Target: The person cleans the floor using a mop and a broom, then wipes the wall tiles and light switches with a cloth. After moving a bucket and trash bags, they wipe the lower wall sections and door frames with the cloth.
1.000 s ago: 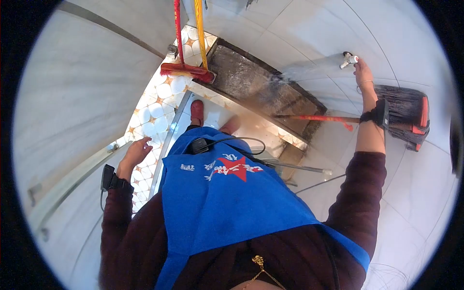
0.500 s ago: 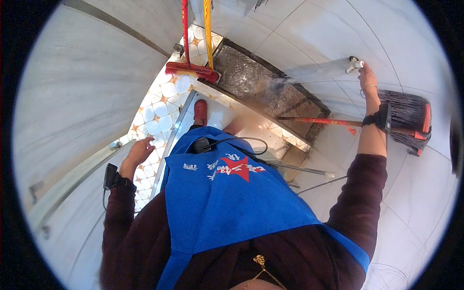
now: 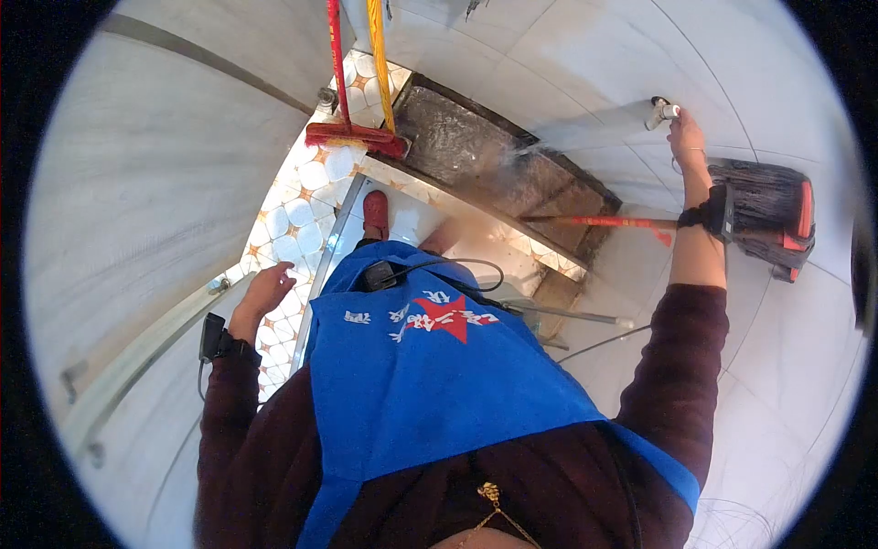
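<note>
- Our right hand (image 3: 688,142) has fingers clamped on the tap (image 3: 656,115) on the tiled wall (image 3: 567,55).
- We judge it rigid, slippery if wet; grip the white knob (image 3: 673,112).
- Our left hand (image 3: 267,291): fingers apart.

Mop head (image 3: 766,206) obstructs room near the right fingers (image 3: 679,128).

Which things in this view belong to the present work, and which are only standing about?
In use, apparently:
tap, with the right hand on it
wet basin

Seemingly idle:
red broom
yellow pole beside it
mop with dark strands
</note>
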A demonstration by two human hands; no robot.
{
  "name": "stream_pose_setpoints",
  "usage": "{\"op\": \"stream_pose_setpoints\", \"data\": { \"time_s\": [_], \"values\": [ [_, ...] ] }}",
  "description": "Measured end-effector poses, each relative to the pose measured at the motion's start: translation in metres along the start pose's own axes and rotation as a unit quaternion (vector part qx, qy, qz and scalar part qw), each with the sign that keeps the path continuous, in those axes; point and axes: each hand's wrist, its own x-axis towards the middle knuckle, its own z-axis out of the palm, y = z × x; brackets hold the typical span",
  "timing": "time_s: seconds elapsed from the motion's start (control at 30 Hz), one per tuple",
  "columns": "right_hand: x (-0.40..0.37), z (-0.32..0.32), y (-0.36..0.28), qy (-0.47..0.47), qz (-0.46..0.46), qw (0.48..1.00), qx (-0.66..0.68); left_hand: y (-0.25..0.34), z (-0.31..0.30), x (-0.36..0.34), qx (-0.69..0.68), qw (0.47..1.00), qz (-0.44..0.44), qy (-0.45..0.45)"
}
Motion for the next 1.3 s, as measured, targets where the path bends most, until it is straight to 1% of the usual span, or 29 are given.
{"op": "stream_pose_setpoints", "data": {
  "time_s": [0.07, 0.13, 0.17, 0.23, 0.27, 0.37, 0.43, 0.47, 0.5, 0.53, 0.57, 0.6, 0.63, 0.67, 0.73, 0.77, 0.8, 0.83, 0.87, 0.9, 0.93, 0.97, 1.03, 1.07, 1.1, 1.17, 1.2, 1.27, 1.3],
  "values": [
    [0.002, 0.003, 0.002, 0.004, -0.008, 1.000, -0.025, -0.003, 0.001, 0.000, 0.010, 1.000, 0.004, 0.002],
    [0.006, 0.006, 0.003, 0.002, -0.046, 0.990, -0.136, -0.006, 0.003, 0.001, 0.004, 1.000, 0.002, -0.006],
    [0.008, 0.006, 0.004, 0.002, -0.048, 0.989, -0.136, -0.008, 0.004, 0.002, 0.002, 1.000, 0.001, -0.005],
    [0.007, -0.001, -0.006, -0.056, 0.014, 0.982, -0.182, -0.011, 0.006, 0.002, 0.005, 1.000, -0.005, 0.001],
    [0.007, 0.001, -0.009, -0.055, 0.012, 0.982, -0.183, -0.013, 0.006, 0.003, 0.003, 1.000, -0.006, 0.001],
    [0.009, 0.009, -0.009, -0.087, -0.016, 0.963, -0.255, -0.017, 0.006, 0.004, -0.004, 1.000, -0.017, 0.001],
    [0.004, 0.001, -0.017, -0.149, -0.026, 0.977, -0.151, -0.021, 0.004, 0.006, -0.016, 1.000, 0.001, -0.001],
    [0.008, 0.000, -0.025, -0.147, -0.026, 0.977, -0.151, -0.022, 0.000, 0.009, -0.017, 1.000, 0.002, 0.000],
    [0.014, 0.002, -0.031, -0.176, 0.097, 0.979, -0.022, -0.021, -0.006, 0.011, -0.005, 1.000, 0.018, 0.001],
    [0.016, 0.004, -0.034, -0.200, 0.218, 0.949, 0.108, -0.020, -0.013, 0.016, 0.008, 0.999, 0.033, -0.001],
    [0.013, 0.005, -0.034, -0.200, 0.223, 0.948, 0.109, -0.028, -0.019, 0.026, 0.013, 0.998, 0.061, 0.005],
    [0.010, 0.005, -0.037, -0.185, 0.268, 0.922, 0.208, 0.001, -0.046, 0.026, 0.014, 1.000, -0.003, -0.021],
    [0.008, 0.003, -0.045, -0.166, 0.309, 0.885, 0.305, 0.001, -0.059, 0.037, 0.033, 0.998, 0.045, 0.015],
    [-0.002, -0.002, -0.061, -0.163, 0.311, 0.884, 0.309, 0.001, -0.073, 0.049, 0.052, 0.993, 0.094, 0.052],
    [-0.029, -0.017, -0.104, 0.001, 0.317, 0.828, 0.462, 0.018, -0.111, 0.079, 0.024, 0.979, 0.162, 0.122],
    [-0.028, -0.005, -0.114, 0.006, 0.317, 0.826, 0.466, 0.040, -0.137, 0.088, 0.024, 0.972, 0.166, 0.162],
    [-0.025, 0.016, -0.121, 0.085, 0.255, 0.908, 0.322, 0.061, -0.161, 0.098, 0.024, 0.964, 0.171, 0.202],
    [-0.022, 0.027, -0.132, 0.161, 0.185, 0.955, 0.165, 0.069, -0.179, 0.121, -0.006, 0.947, 0.210, 0.244],
    [-0.035, -0.004, -0.176, 0.001, 0.164, 0.940, 0.297, 0.077, -0.197, 0.142, -0.037, 0.924, 0.249, 0.286],
    [-0.051, -0.036, -0.231, -0.159, 0.134, 0.885, 0.416, 0.095, -0.218, 0.150, -0.045, 0.931, 0.227, 0.281],
    [-0.053, -0.035, -0.264, -0.190, 0.087, 0.856, 0.472, 0.116, -0.237, 0.154, -0.052, 0.938, 0.205, 0.276],
    [-0.050, -0.036, -0.292, -0.215, 0.037, 0.823, 0.525, 0.129, -0.246, 0.164, -0.049, 0.934, 0.211, 0.285],
    [-0.031, -0.022, -0.339, -0.132, -0.113, 0.870, 0.460, 0.149, -0.259, 0.188, -0.181, 0.901, 0.265, 0.294],
    [-0.023, -0.023, -0.365, -0.106, -0.149, 0.870, 0.458, 0.154, -0.265, 0.200, -0.178, 0.894, 0.276, 0.306],
    [-0.019, -0.028, -0.390, -0.101, -0.152, 0.859, 0.479, 0.158, -0.269, 0.214, -0.180, 0.892, 0.269, 0.316],
    [-0.010, -0.044, -0.432, -0.092, -0.137, 0.880, 0.445, 0.168, -0.281, 0.233, -0.178, 0.887, 0.271, 0.330],
    [-0.002, -0.043, -0.450, -0.081, -0.137, 0.881, 0.446, 0.173, -0.287, 0.240, -0.192, 0.883, 0.269, 0.333],
    [0.022, -0.034, -0.477, 0.008, -0.142, 0.885, 0.442, 0.183, -0.304, 0.252, -0.200, 0.877, 0.282, 0.335],
    [0.033, -0.035, -0.487, 0.012, -0.153, 0.861, 0.486, 0.188, -0.311, 0.257, -0.239, 0.872, 0.290, 0.314]
  ]
}}
